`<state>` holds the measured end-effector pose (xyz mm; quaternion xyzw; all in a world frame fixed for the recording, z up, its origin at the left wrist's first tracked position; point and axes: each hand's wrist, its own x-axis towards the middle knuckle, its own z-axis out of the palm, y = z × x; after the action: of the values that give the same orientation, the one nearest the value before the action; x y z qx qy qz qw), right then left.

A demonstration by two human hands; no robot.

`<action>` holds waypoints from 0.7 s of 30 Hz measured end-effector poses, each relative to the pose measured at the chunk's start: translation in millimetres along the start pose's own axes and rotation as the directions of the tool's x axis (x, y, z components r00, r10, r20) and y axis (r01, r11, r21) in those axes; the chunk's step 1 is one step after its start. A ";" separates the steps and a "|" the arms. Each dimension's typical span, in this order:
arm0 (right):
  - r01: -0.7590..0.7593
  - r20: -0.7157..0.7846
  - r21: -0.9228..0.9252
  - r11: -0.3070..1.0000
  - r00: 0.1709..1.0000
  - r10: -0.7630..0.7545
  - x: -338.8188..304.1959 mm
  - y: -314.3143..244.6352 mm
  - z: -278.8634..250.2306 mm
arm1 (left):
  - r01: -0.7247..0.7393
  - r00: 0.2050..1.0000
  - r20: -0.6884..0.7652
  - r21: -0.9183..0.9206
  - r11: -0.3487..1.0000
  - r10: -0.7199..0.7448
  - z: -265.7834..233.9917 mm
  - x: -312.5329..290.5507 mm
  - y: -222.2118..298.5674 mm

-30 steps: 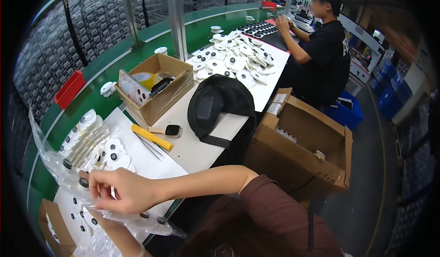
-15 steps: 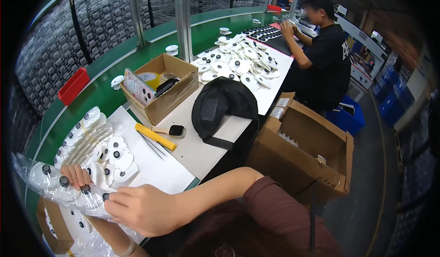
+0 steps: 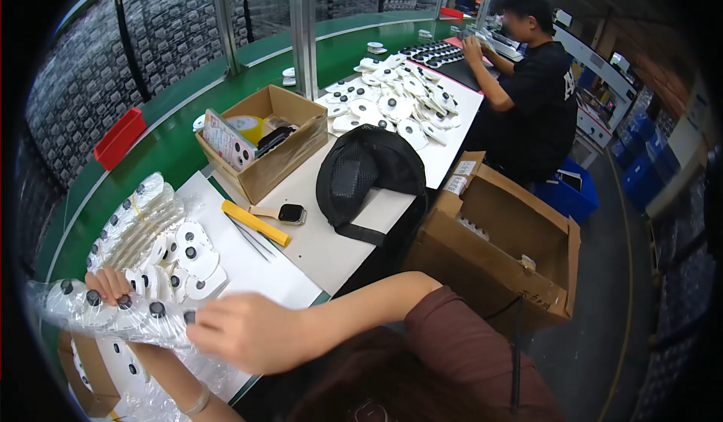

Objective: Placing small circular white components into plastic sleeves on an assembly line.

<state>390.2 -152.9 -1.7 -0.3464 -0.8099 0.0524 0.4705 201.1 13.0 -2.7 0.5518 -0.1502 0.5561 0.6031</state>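
A long clear plastic sleeve [image 3: 139,322] with a row of white rounded parts with black knobs inside lies across both my hands at the lower left. My left hand [image 3: 109,285] is closed round its far side, with the fingers curled over the top. At the sleeve's right end my right hand [image 3: 245,333], slightly blurred, has its fingers closed on the plastic by the last black knob. Just beyond are loose white parts [image 3: 197,260] on a white sheet and a bundle of filled sleeves [image 3: 139,226].
An open carton [image 3: 290,155], a black cap [image 3: 369,181], a watch [image 3: 292,213], a yellow strip [image 3: 256,224] and tweezers [image 3: 252,241] lie on the bench. A pile of white parts [image 3: 395,98] is farther off, near a co-worker [image 3: 535,83]. A large carton [image 3: 497,241] stands at right.
Both hands have shifted the sleeve slightly; its right end and my right hand moved a little right. White parts on the green belt have moved away to the right.
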 end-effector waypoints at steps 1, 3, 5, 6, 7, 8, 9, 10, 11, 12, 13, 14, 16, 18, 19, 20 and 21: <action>0.020 -0.009 -0.001 1.000 1.000 -0.020 -1.4 -6.0 2.8 | 0.047 0.998 0.052 -0.049 0.998 -0.045 -0.8 0.6 0.9; 0.009 0.024 0.054 0.999 1.000 -0.010 0.5 -5.7 -1.3 | 0.061 0.998 -0.007 -0.150 0.987 -0.063 -2.5 -3.8 4.4; -0.109 0.077 0.292 0.950 0.993 0.090 5.2 1.9 -12.6 | 0.067 0.987 -0.114 -0.350 0.934 -0.114 3.1 -3.8 7.8; -0.111 0.079 0.293 0.950 0.993 0.092 3.4 8.8 -10.0 | 0.034 0.976 -0.184 -0.410 0.912 -0.119 20.1 -2.4 7.6; -0.087 0.147 0.229 0.970 0.988 0.054 -0.5 20.4 -4.7 | 0.035 0.975 -0.186 -0.410 0.911 -0.121 18.1 -3.3 9.4; -0.055 0.215 0.164 0.985 0.976 0.019 -2.4 27.0 -2.0 | 0.036 0.980 -0.168 -0.371 0.928 -0.105 15.3 -4.3 12.0; -0.055 0.216 0.166 0.985 0.976 0.018 -2.1 29.3 -1.2 | 0.036 0.984 -0.152 -0.329 0.944 -0.090 13.1 -5.3 14.0; -0.039 0.202 0.246 0.969 0.979 -0.011 -1.7 31.1 -1.0 | 0.020 0.995 -0.084 -0.301 0.953 -0.047 12.8 -3.1 13.7; -0.023 0.185 0.323 0.946 0.982 -0.039 -1.6 32.1 -1.1 | 0.020 0.995 -0.085 -0.302 0.953 -0.048 3.3 -4.3 15.8; -0.023 0.186 0.325 0.945 0.982 -0.040 -1.3 28.5 -4.1 | -0.007 0.996 -0.092 -0.258 0.966 -0.017 -13.9 -7.3 20.8; -0.022 0.099 0.214 0.977 0.995 0.001 -1.1 21.4 -9.9 | -0.033 0.995 -0.098 -0.215 0.976 0.012 -21.2 -9.5 22.8; -0.032 0.006 0.100 0.994 0.999 0.031 -0.6 16.3 -13.7 | -0.091 0.982 -0.177 -0.125 0.988 0.068 -26.2 -14.6 23.4; 0.081 -0.044 0.057 0.995 0.996 -0.078 -7.1 3.3 -6.7 | -0.076 0.993 -0.098 -0.145 0.986 0.063 -63.6 -22.9 31.2; 0.224 -0.091 0.048 0.973 0.971 -0.219 -10.9 -7.1 0.7 | -0.047 0.999 -0.016 -0.182 0.982 0.045 -71.1 -22.1 26.5; 0.217 -0.092 0.039 0.975 0.973 -0.213 -8.2 -7.2 0.4 | -0.043 0.999 -0.012 -0.192 0.980 0.041 -71.9 -21.6 24.2; 0.198 -0.112 0.005 0.980 0.974 -0.196 -5.2 -6.6 -0.3 | -0.007 1.000 0.014 -0.136 0.991 0.009 -73.6 -22.9 24.4; 0.178 -0.132 -0.030 0.984 0.975 -0.180 -2.2 -6.5 -2.9 | 0.027 0.999 0.040 -0.077 0.997 -0.024 -74.0 -24.1 25.2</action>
<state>389.8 -159.9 1.0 -0.2789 -0.8047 -0.0208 0.5236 139.9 56.7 -34.8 0.5404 -0.1765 0.5314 0.6280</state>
